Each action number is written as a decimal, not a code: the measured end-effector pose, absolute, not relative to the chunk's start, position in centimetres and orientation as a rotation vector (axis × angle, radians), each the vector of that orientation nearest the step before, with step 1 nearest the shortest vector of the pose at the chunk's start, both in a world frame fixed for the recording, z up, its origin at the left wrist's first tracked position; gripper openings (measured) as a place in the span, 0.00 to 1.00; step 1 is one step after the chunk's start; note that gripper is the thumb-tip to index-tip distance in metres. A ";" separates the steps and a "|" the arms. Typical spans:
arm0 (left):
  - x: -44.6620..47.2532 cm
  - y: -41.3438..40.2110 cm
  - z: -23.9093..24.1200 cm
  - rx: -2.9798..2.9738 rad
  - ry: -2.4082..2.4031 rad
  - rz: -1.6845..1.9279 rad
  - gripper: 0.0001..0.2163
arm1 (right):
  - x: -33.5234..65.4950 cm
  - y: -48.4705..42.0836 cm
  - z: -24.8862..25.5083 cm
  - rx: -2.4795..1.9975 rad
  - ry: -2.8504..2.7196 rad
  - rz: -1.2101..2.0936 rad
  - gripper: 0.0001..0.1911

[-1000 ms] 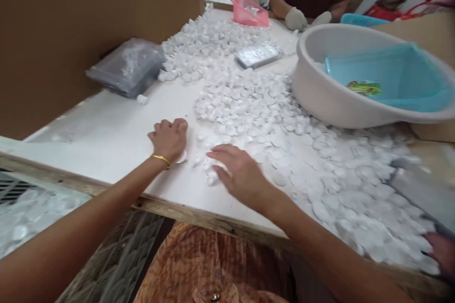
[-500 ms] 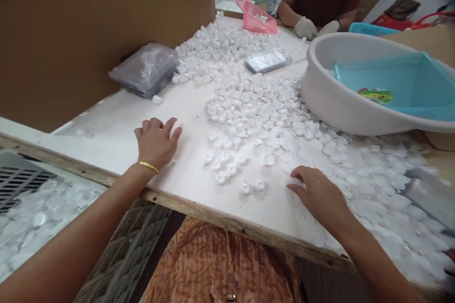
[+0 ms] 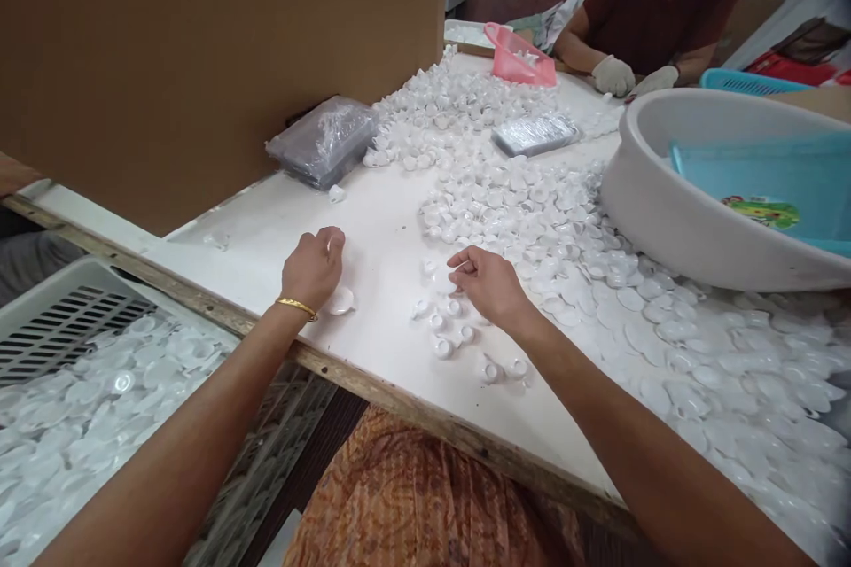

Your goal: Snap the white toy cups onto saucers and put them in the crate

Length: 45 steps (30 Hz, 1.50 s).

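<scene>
My left hand (image 3: pixel 312 266) is over the left part of the white table, its fingers curled closed. What the fingertips hold, if anything, is hidden. A white round plastic piece with a thin rim (image 3: pixel 341 301) shows just beside its palm. My right hand (image 3: pixel 488 283) reaches over the table's middle with thumb and index finger slightly apart. Its fingertips are beside small white plastic cup-shaped pieces (image 3: pixel 435 273), and I see nothing held between them. More of these pieces (image 3: pixel 443 345) lie in a loose group below, with a pair (image 3: pixel 492 370) closer to the table edge.
Piles of white pieces (image 3: pixel 532 204) spread across the table. A grey tub (image 3: pixel 638 168) holding a blue basket (image 3: pixel 784 168) stands at right. A wrapped pack (image 3: pixel 325 142) lies near the cardboard (image 3: pixel 219 44). A crate (image 3: pixel 66 319) is below left. A gloved co-worker (image 3: pixel 612 75) sits opposite.
My right hand has moved left to the small group of pieces. My left hand has gone from spread fingers to curled ones, and a white round piece now shows beside it. The view has shifted.
</scene>
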<state>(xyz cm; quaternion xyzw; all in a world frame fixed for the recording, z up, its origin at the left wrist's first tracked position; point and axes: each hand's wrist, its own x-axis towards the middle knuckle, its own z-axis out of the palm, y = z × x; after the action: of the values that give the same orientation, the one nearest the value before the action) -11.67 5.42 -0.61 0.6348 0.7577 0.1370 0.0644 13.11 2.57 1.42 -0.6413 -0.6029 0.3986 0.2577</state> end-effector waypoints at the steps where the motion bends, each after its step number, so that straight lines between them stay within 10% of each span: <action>1: -11.7 5.4 -0.6 1.924 2.268 0.442 0.22 | 12.9 3.4 1.2 -1.742 -1.630 1.088 0.08; 30: 0.6 10.0 -2.1 2.323 1.982 0.357 0.20 | 11.3 9.2 -1.4 -1.614 -1.201 1.767 0.12; 45: -5.4 6.7 -0.1 2.223 2.136 -0.022 0.25 | 25.1 1.2 7.2 -1.806 -1.664 1.199 0.06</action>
<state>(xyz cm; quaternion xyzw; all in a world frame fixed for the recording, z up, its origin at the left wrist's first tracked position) -5.42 6.72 -0.08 0.7208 0.6925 -0.0070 0.0295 25.14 1.24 7.20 -0.6470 -0.5963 0.4297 0.2031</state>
